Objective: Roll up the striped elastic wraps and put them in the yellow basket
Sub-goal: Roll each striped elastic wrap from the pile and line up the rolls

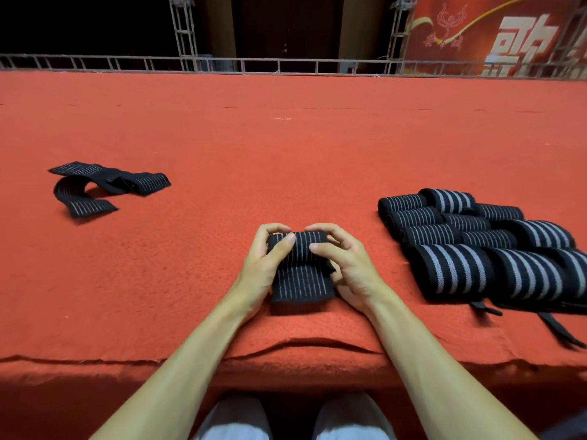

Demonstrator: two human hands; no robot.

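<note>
A black elastic wrap with thin white stripes point(300, 274) lies in front of me on the red carpet, its far end rolled into a coil and its near end flat. My left hand point(265, 258) grips the coil's left side, thumb on top. My right hand point(343, 263) grips its right side, fingers curled over it. An unrolled striped wrap point(104, 182) lies loose at the far left. Several rolled striped wraps point(476, 242) sit in a cluster on the right. No yellow basket is in view.
The red carpeted platform point(286, 147) stretches far ahead; its front edge point(95, 360) runs just below my forearms. A metal truss railing point(286, 65) and a red banner point(495, 33) stand at the back. Loose straps point(559, 331) trail from the rolled wraps at the right.
</note>
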